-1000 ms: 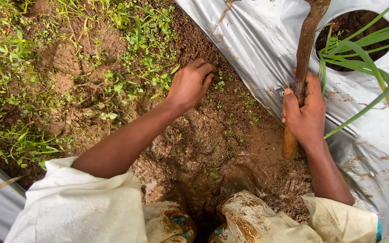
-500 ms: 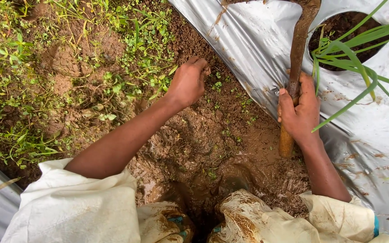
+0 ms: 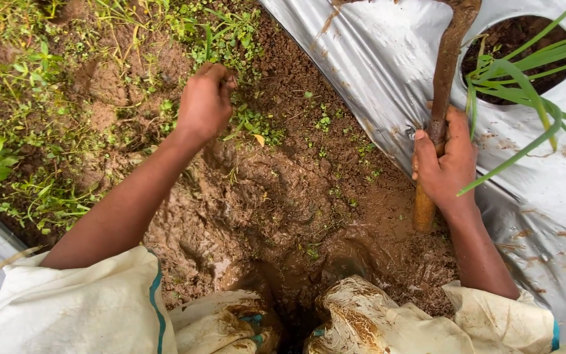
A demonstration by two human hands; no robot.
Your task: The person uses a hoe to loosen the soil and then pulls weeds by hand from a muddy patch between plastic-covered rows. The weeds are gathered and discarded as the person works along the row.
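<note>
**Weeds gripped at a muddy furrow beside plastic mulch**

Between two strips of silver plastic sheeting, a band of wet brown soil (image 3: 283,196) is seen from above. Over the upper left part of this furrow, the left hand (image 3: 204,105) is held with its fingers curled together into a loose fist, and their tips are pressed into a clump of small green weeds (image 3: 247,121) just beside the knuckles. Whether a stem is actually pinched between the fingertips cannot be told, since the tips are hidden by the back of the hand. More low weeds and grass (image 3: 27,131) are spread over the ground to the left.

On the right side, a muddy wooden tool handle (image 3: 441,92) is clasped by the right hand (image 3: 445,164), with all fingers wrapped tightly around it and the thumb laid along the shaft. The handle is held nearly upright over the edge of the silver sheeting (image 3: 375,59), and its lower end is seen just below the hand, near the mud. The tool's head is cut off by the upper frame edge.

A round hole in the sheeting is seen at the upper right, from which long green leaves (image 3: 525,78) are arched across, just beside the right hand. Mud-stained pale sleeves and trousers (image 3: 361,321) are seen along the lower edge.
</note>
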